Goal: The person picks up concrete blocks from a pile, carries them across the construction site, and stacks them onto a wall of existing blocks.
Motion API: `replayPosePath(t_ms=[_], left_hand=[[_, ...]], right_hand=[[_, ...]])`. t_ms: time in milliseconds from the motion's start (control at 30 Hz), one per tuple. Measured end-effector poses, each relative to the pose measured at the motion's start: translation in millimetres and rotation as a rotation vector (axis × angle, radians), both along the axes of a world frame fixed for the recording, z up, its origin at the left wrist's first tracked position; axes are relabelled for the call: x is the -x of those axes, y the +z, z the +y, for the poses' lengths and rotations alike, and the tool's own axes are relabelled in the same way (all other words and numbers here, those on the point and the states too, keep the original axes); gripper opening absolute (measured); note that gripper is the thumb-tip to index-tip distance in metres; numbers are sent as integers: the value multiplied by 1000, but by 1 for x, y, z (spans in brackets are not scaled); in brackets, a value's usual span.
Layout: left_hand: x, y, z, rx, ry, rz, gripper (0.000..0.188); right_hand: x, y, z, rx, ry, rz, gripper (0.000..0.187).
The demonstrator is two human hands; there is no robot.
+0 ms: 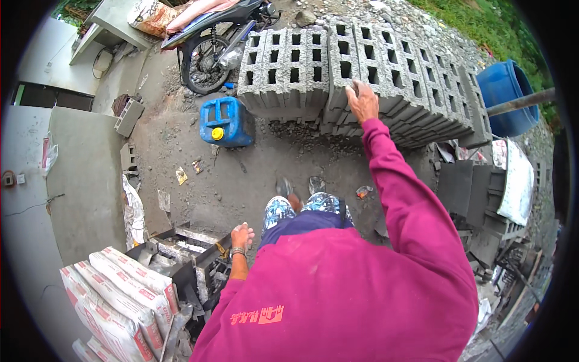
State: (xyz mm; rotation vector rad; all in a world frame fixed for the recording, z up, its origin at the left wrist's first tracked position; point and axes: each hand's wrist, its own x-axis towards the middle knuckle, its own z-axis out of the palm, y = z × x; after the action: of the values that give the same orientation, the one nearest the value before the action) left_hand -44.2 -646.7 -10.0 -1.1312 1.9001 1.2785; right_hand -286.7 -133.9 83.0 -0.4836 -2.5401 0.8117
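Observation:
My right hand reaches forward to the near edge of a stack of grey hollow concrete blocks. Its fingers are extended and slightly apart at the blocks' top edge; whether they press on it is hard to see. A second group of hollow blocks stands just left of that hand. Beside my left hip hangs my left hand, with a band at the wrist. Its fingers are loosely bent, and nothing shows in them. Closest to it is a dark metal frame smeared with cement.
A blue jerrycan with a yellow cap stands left of the blocks, near a motorcycle. White-and-red sacks are piled at the lower left. At right are a blue barrel with a pole across it and more blocks. Litter dots the ground.

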Motion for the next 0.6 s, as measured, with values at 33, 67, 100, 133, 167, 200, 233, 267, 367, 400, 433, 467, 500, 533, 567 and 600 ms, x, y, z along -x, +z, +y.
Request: replayPosePath(t_ms=[33, 67, 100, 133, 167, 200, 233, 267, 367, 400, 433, 467, 500, 533, 567, 600], left_hand=[[16, 2, 5, -2, -20, 1, 29], [32, 2, 11, -10, -33, 4, 28], [50, 1, 16, 2, -54, 5, 27], [69, -1, 19, -2, -82, 21, 27], [92, -2, 26, -11, -116, 42, 27], [115, -5, 33, -22, -153, 63, 27], [138, -5, 41, -24, -182, 69, 28], [159, -6, 45, -36, -195, 107, 29], [222, -7, 64, -79, -245, 190, 31], [245, -2, 72, -98, -271, 204, 32], [264, -1, 76, -118, -299, 215, 32], [279, -6, 78, -128, -288, 210, 32], [292, -9, 78, -138, -277, 205, 33], [304, -13, 81, -153, -265, 200, 33], [314, -17, 81, -174, -263, 203, 33], [320, -20, 82, -182, -262, 180, 33]], right_hand=[[20, 2, -1, -54, 23, -45, 41], [41, 3, -3, -113, 54, -88, 44], [56, 2, -7, -172, 82, -132, 47], [67, -4, -11, -211, 78, -160, 50], [78, -14, -10, -256, 67, -185, 53], [86, -23, -8, -301, 53, -211, 55], [92, -33, -8, -343, 69, -244, 60], [95, -41, -13, -352, 42, -230, 59], [96, -56, -15, -326, 11, -155, 51], [97, -62, -14, -335, -22, -154, 48], [98, -65, -17, -339, -48, -164, 48], [102, -66, -19, -347, -72, -167, 48], [105, -66, -22, -330, -63, -172, 48], [106, -66, -21, -319, -55, -177, 48], [107, -67, -22, -307, -45, -182, 48], [106, -66, -21, -306, -36, -194, 48]])
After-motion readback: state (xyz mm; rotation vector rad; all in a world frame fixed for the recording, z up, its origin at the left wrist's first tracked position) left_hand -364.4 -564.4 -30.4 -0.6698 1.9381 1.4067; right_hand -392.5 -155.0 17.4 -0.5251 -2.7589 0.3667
